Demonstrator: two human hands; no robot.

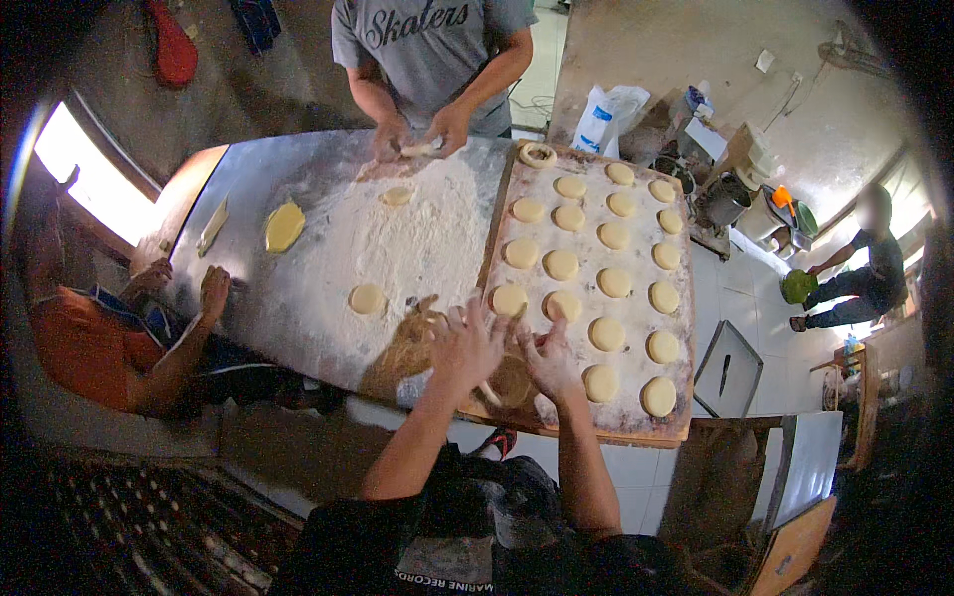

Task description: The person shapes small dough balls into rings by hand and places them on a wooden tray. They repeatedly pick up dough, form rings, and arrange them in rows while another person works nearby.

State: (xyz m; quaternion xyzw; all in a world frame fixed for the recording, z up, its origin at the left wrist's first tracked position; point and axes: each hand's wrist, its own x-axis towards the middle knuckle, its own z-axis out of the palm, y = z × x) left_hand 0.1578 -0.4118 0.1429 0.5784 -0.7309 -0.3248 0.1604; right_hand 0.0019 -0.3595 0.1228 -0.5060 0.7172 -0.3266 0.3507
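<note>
My left hand (465,346) is over the near left edge of a floured wooden board (640,286), fingers stretched and spread, beside a pale dough round (510,300). To its right, my right hand (552,366) has thumb and fingers apart, with fingertips at the near edge of another dough round (562,304); whether they press it I cannot tell. Neither hand holds anything that I can see. Several flat dough rounds lie in rows on the board. Between my wrists is a shadowed circular patch; its nature is unclear.
A metal-topped table (333,199) with scattered flour carries a dough round (368,299) and a yellow flattened piece (285,227). Across it, a person in grey (427,60) handles dough; a person in orange (94,343) works at left. A tray (728,368) stands beyond the board's right side.
</note>
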